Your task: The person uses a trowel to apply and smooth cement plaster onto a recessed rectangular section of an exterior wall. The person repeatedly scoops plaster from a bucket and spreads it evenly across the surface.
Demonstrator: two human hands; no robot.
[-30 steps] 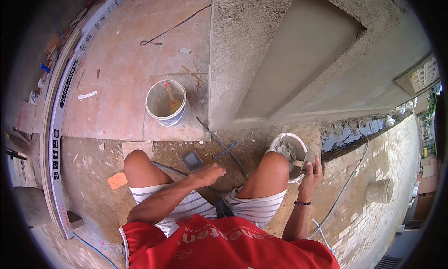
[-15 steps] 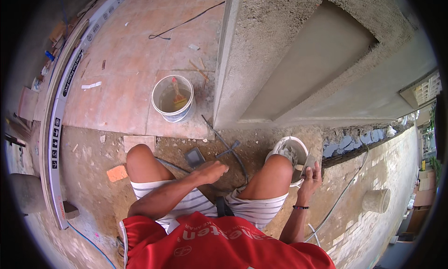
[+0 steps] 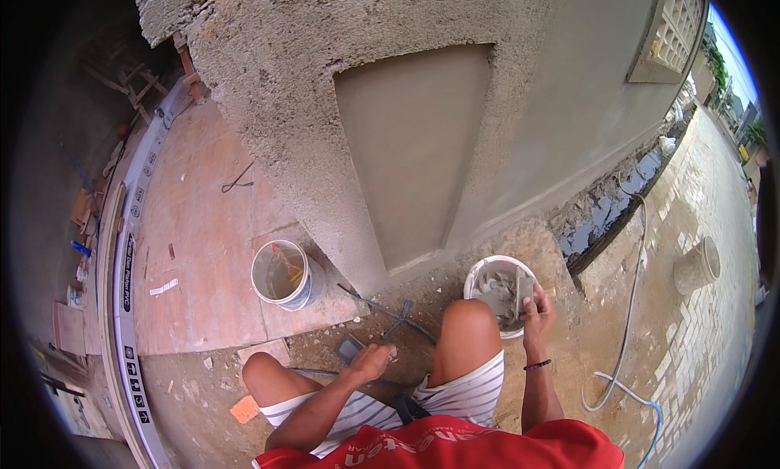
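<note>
My right hand (image 3: 538, 314) is closed round a grey, mortar-smeared trowel (image 3: 526, 288), its flat blade raised at the right side of a white bucket (image 3: 469, 284). Wet grey mortar (image 3: 497, 294) lies inside that bucket, just beyond my right knee. Between my knees my left hand (image 3: 374, 362) is curled closed; whatever its fingers hold, if anything, is hidden. A dark grey rectangular plate (image 3: 349, 349) lies on the dirt just beyond the left hand. Ahead stands a rough plastered wall (image 3: 284, 103) with a smooth recessed panel (image 3: 414, 144).
A second bucket (image 3: 311, 297) holds a brush (image 3: 291, 267) on the tiled floor (image 3: 215, 266). Dark cable (image 3: 370, 305) lies ahead of my knees. To the right are a hose (image 3: 630, 339), a trench (image 3: 605, 225) and a grey pail (image 3: 696, 266). A long wrapped panel (image 3: 134, 282) runs along the left.
My view has tilted up and swung right, bringing more wall into sight. My right hand has shifted with the trowel, whose blade now stands over the bucket's right side.
</note>
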